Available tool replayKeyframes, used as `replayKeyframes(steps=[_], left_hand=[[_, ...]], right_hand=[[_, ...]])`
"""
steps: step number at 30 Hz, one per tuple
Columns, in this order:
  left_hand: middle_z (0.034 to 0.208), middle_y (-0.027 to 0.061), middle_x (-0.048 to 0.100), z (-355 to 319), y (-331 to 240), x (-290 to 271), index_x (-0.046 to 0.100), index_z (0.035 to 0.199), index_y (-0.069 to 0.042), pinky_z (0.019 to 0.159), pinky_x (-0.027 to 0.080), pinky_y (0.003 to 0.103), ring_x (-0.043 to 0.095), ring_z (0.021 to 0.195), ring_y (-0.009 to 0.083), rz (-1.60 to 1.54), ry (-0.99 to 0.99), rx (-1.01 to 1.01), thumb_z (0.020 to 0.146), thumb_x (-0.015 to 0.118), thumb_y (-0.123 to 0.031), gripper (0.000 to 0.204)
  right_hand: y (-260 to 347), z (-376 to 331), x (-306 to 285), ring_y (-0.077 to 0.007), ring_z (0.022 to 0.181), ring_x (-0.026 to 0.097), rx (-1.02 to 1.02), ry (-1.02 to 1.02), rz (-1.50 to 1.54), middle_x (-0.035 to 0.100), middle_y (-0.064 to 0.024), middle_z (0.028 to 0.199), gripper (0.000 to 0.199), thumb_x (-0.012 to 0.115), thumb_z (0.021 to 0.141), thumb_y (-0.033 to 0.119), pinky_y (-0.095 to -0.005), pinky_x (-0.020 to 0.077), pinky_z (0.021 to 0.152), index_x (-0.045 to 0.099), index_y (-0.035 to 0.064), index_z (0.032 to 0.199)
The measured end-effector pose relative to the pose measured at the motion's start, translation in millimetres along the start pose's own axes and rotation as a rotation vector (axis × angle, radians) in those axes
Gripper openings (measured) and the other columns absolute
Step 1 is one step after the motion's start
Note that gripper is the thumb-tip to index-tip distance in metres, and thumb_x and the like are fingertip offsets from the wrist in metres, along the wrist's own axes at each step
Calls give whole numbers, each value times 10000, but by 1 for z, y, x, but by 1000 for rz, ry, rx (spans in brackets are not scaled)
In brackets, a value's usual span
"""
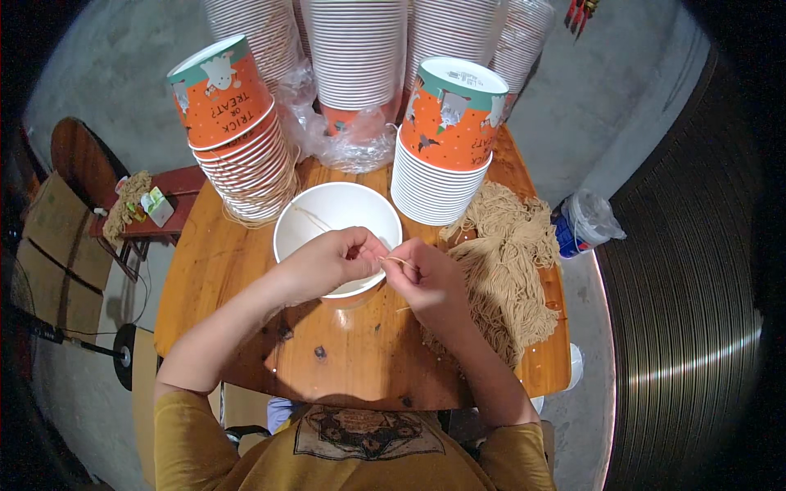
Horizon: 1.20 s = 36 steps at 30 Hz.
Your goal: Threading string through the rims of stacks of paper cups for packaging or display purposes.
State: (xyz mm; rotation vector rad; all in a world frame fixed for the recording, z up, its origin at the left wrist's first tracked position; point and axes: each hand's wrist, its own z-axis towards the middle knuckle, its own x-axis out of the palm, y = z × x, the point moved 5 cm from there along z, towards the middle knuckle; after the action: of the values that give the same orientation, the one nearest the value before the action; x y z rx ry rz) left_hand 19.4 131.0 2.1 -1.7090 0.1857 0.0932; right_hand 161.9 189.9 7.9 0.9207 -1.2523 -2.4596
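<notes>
- Risk 1: thin tan twine strand (396, 260) is pinched between both hands right at the rim of the white-lined paper cup with orange outside (337, 237). A tug on the strand w/ the left hand (327, 263) resting on the rim could, in my judgement, tip or slide the cup across the round wooden worktop (352, 360).
- Risk 2: the strand is very fine and short btwn the fingers; a slack pinch would prob. let it slip out and drop into the cup or onto the wood (hard to spot there, similar colour).
- Risk 3: loose heap of tan twine lengths (503, 262) lies just beside the right hand (430, 282), touching the wrist; a sweep of the forearm may drag or tangle it.
- Risk 4: two stacks of orange-and-teal printed paper cups, left stack (241, 139) leaning, right stack (446, 135) near the heap; a knock to the worktop could topple them.
- Grip, left: fingers curled shut, thumb and forefinger pinching one end of the strand over the cup's near rim.
- Grip, right: fingers closed, tips nipping the strand's other end; palm otherwise empty as far as visible.
- Another strand lies inside the cup against its wall.
</notes>
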Motion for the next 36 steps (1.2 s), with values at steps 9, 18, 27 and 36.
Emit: replayKeyframes(steps=[9, 18, 27, 36], left_hand=[[737, -45, 452, -6, -8, 4, 534, 886, -47, 633, 383, 230, 395, 692, 61, 218, -134, 49, 891, 628, -118, 118], [741, -54, 450, -1, 2, 3, 542, 882, -54, 636, 375, 212, 399, 697, 52, 130, -198, 94, 877, 634, -79, 95], [873, -37, 524, 3, 1, 7, 501, 1004, -66, 784, 416, 196, 484, 826, 41, -33, -168, 169, 878, 642, -42, 190], [832, -24, 494, -2, -13, 12, 482, 1086, -39, 737, 423, 198, 477, 777, 45, 81, -148, 181, 869, 558, 44, 244]], right_hand=[[-1, -2, -1, -267, 577, 541, -67, -12, -138, 501, -82, 616, 121, 665, 813, 111, -384, 420, 526, 550, 75, 805], [5, -8, -3, -300, 662, 595, -105, -43, -141, 579, -116, 689, 106, 681, 788, 95, -396, 468, 580, 581, 67, 807], [1, -13, -1, -265, 626, 589, -121, -131, -112, 567, -101, 673, 91, 670, 791, 61, -358, 465, 565, 579, 60, 798], [-15, -15, 3, -134, 562, 513, 65, -137, 121, 522, -50, 642, 70, 614, 849, 65, -290, 424, 532, 551, 36, 839]])
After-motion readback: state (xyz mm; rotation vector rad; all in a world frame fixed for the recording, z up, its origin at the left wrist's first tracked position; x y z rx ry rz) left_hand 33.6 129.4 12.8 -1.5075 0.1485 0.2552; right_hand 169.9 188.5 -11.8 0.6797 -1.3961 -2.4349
